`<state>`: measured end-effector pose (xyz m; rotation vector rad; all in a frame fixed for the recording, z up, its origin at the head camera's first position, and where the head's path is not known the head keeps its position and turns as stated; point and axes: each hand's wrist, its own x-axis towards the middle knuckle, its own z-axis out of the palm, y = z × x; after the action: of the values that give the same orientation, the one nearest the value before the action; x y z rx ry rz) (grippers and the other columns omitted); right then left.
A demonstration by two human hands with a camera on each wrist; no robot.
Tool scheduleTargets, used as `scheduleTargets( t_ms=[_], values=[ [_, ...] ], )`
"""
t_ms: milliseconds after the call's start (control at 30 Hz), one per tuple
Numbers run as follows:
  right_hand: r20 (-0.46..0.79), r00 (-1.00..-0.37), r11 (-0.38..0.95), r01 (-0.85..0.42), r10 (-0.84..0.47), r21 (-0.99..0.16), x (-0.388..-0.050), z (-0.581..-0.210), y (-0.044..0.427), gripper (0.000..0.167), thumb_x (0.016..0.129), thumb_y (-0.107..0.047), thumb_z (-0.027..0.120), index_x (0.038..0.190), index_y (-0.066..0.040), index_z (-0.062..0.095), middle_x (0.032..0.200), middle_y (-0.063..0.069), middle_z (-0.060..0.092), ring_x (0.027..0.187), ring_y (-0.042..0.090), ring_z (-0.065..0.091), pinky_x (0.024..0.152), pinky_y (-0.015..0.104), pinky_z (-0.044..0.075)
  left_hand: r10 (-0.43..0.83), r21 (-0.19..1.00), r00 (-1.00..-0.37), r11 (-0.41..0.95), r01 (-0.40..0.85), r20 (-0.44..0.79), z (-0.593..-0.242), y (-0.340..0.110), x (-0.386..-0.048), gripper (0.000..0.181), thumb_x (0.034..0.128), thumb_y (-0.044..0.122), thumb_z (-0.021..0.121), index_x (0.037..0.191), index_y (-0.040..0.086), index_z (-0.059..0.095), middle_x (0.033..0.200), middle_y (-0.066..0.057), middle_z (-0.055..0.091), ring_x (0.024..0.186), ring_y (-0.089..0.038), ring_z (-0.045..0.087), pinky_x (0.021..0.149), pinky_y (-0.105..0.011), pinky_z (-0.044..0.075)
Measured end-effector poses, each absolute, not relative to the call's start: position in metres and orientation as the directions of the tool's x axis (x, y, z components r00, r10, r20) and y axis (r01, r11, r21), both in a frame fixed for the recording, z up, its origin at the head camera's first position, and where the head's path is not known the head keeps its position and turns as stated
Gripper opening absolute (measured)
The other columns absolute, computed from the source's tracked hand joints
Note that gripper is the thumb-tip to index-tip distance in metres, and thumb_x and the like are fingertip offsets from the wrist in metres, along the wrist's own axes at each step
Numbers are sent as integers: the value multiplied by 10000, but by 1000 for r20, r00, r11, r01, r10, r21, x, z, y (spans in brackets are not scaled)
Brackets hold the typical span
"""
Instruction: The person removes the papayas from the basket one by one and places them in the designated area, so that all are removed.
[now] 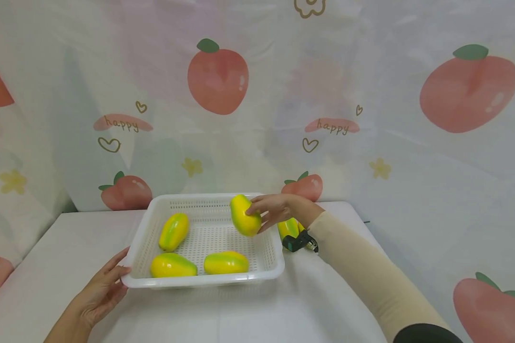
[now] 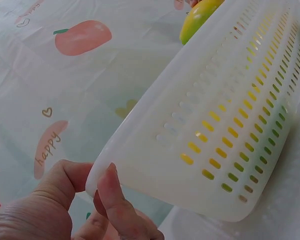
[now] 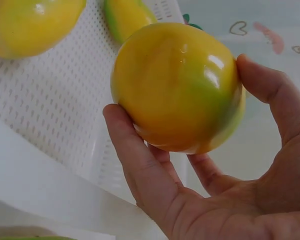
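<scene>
A white perforated basket stands on the table with three yellow-green mangoes inside: one at the back left, one at the front left, one at the front middle. My left hand pinches the basket's front left corner between thumb and fingers, seen close in the left wrist view at its rim. Over the basket's right part, my right hand holds another mango, raised above the floor. In the right wrist view, thumb and fingers surround this mango.
Right of the basket, partly behind my right wrist, lie more yellow-green fruit. A black strap device is on that wrist. The white table meets a fruit-patterned cloth behind the basket.
</scene>
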<state>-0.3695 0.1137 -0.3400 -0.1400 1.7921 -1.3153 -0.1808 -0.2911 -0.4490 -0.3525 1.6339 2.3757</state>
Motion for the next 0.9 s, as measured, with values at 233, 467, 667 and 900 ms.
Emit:
scheduleTargets(
  t_ms=[233, 467, 667, 900],
  values=[
    [-578, -617, 435, 386, -534, -814, -369, -331, 123, 623, 954, -178, 615, 1492, -91, 313, 1456, 151, 394, 1249, 376, 507, 1031, 517, 480, 57, 875, -942, -356, -329, -331, -449, -292, -181, 423, 996, 138, 529, 1018, 534, 675, 1049, 76, 606, 844, -91, 651, 694, -140, 564],
    [-577, -616, 438, 382, -536, -814, -368, -327, 135, 642, 964, -188, 599, 1508, -81, 276, 1478, 174, 376, 1238, 375, 511, 991, 482, 522, 76, 878, -948, -359, -315, -309, -450, -292, -182, 420, 998, 139, 525, 1033, 529, 676, 1061, 65, 598, 855, -93, 648, 704, -140, 563],
    [-581, -616, 440, 386, -532, -811, -365, -323, 147, 690, 965, -192, 595, 1533, -102, 214, 1521, 156, 331, 1286, 381, 468, 983, 457, 533, 70, 877, -944, -353, -326, -323, -450, -291, -182, 416, 999, 147, 525, 1018, 534, 675, 1052, 63, 602, 838, -92, 651, 689, -135, 560],
    [-569, -623, 444, 365, -537, -819, -364, -324, 158, 714, 976, -193, 572, 1554, -82, 167, 1559, 168, 274, 1306, 389, 449, 989, 455, 528, 71, 880, -946, -350, -320, -316, -452, -293, -183, 420, 1001, 149, 523, 1021, 540, 675, 1052, 75, 596, 824, -80, 641, 677, -123, 553]
  ],
)
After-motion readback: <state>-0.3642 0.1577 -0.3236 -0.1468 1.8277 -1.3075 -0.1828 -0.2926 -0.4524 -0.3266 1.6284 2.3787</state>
